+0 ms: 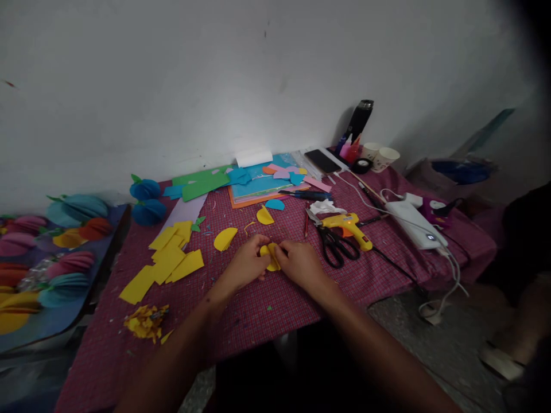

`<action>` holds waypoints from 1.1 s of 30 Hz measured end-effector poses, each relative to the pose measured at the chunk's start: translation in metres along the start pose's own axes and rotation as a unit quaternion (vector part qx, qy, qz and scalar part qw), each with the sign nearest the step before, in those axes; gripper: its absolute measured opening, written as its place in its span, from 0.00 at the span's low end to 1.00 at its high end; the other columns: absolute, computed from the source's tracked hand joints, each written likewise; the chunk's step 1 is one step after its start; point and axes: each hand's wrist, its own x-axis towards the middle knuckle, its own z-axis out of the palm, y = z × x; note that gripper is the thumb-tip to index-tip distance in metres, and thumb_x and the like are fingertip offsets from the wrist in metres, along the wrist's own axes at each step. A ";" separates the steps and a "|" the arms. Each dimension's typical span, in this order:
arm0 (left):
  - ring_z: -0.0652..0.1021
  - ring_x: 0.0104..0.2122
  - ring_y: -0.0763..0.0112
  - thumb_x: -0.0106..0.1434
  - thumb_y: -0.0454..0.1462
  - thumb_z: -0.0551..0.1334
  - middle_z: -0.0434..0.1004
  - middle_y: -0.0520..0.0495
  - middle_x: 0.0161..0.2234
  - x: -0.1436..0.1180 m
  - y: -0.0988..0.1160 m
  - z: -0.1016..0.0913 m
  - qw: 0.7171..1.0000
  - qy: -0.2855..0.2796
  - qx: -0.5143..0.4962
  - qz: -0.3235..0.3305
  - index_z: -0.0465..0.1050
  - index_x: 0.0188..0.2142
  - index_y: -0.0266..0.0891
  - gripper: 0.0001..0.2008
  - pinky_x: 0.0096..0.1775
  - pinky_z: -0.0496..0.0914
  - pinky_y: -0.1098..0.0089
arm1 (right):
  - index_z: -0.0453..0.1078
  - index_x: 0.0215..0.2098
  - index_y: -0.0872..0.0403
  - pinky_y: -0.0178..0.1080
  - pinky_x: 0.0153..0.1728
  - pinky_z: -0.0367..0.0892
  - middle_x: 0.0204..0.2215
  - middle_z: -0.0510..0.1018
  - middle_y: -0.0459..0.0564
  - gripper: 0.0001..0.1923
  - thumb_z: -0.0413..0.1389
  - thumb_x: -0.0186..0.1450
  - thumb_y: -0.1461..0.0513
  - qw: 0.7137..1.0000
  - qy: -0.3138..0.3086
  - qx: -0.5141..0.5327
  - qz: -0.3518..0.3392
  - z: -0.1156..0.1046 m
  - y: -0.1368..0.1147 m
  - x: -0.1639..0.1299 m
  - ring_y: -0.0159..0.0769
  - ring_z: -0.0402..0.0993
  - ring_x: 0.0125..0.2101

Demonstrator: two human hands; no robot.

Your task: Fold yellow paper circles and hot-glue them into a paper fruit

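My left hand [244,265] and my right hand [301,264] meet over the red checked tablecloth [258,310], both pinching one folded yellow paper piece [271,256] between the fingertips. Two more yellow half circles lie just beyond, one [225,238] to the left and one [264,216] further back. A stack of yellow paper rectangles [166,261] lies left of my left hand. Black-handled scissors [336,245] and a yellow glue gun [346,225] lie right of my right hand.
Yellow scraps [145,322] sit near the front left. Blue, green and pink paper sheets [253,180], a phone [322,161], a dark bottle [359,120], paper cups [385,158] and a white power strip [413,225] lie at the back and right. Finished paper fruits [64,252] fill a board at the left.
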 end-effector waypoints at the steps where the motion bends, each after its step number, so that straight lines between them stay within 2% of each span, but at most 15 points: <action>1: 0.70 0.16 0.81 0.59 0.30 0.59 0.72 0.54 0.29 0.000 0.001 0.000 1.000 0.001 0.003 0.000 0.65 0.50 0.38 0.18 0.18 0.66 0.78 | 0.76 0.31 0.53 0.36 0.28 0.53 0.29 0.83 0.49 0.17 0.49 0.72 0.58 1.000 0.000 0.001 0.000 0.000 0.000 0.000 0.33 0.75 0.28; 9: 0.69 0.16 0.82 0.58 0.29 0.57 0.71 0.54 0.31 -0.002 0.003 0.000 1.000 0.001 0.022 0.004 0.64 0.49 0.39 0.18 0.16 0.67 0.78 | 0.76 0.31 0.54 0.37 0.27 0.52 0.29 0.82 0.49 0.17 0.50 0.72 0.58 1.000 0.003 -0.001 -0.002 0.000 0.001 0.000 0.33 0.75 0.27; 18: 0.69 0.16 0.81 0.61 0.31 0.58 0.70 0.56 0.28 0.000 0.000 0.001 1.000 -0.005 0.013 0.002 0.64 0.50 0.38 0.17 0.17 0.67 0.77 | 0.75 0.31 0.54 0.37 0.28 0.52 0.28 0.81 0.50 0.19 0.48 0.73 0.56 0.999 -0.005 0.048 -0.011 0.000 0.001 0.000 0.33 0.74 0.27; 23: 0.71 0.16 0.78 0.67 0.42 0.57 0.70 0.55 0.26 -0.001 -0.001 -0.002 0.999 -0.007 -0.037 0.002 0.64 0.49 0.40 0.13 0.17 0.69 0.76 | 0.74 0.33 0.55 0.35 0.30 0.56 0.29 0.80 0.49 0.23 0.43 0.75 0.53 0.987 -0.023 0.147 -0.055 -0.007 0.002 -0.007 0.32 0.73 0.28; 26: 0.73 0.17 0.76 0.69 0.51 0.55 0.69 0.55 0.24 -0.003 0.001 -0.006 0.997 -0.016 -0.077 0.003 0.66 0.47 0.40 0.18 0.19 0.69 0.75 | 0.75 0.36 0.54 0.35 0.31 0.58 0.31 0.80 0.49 0.19 0.46 0.74 0.55 0.979 -0.050 0.182 -0.077 -0.014 0.002 -0.015 0.33 0.72 0.30; 29: 0.74 0.18 0.74 0.67 0.56 0.54 0.71 0.53 0.25 -0.005 0.000 -0.008 0.995 -0.018 -0.101 0.000 0.67 0.46 0.40 0.23 0.20 0.70 0.75 | 0.75 0.41 0.53 0.35 0.33 0.60 0.35 0.81 0.49 0.11 0.54 0.69 0.57 0.982 -0.063 0.159 -0.078 -0.017 -0.001 -0.021 0.35 0.73 0.33; 33: 0.73 0.18 0.74 0.66 0.60 0.52 0.70 0.52 0.23 -0.005 -0.004 -0.009 0.994 -0.028 -0.101 0.002 0.70 0.48 0.36 0.30 0.21 0.69 0.74 | 0.74 0.44 0.54 0.37 0.35 0.59 0.39 0.81 0.53 0.13 0.58 0.64 0.57 0.995 -0.040 0.079 -0.046 -0.012 -0.010 -0.024 0.40 0.74 0.37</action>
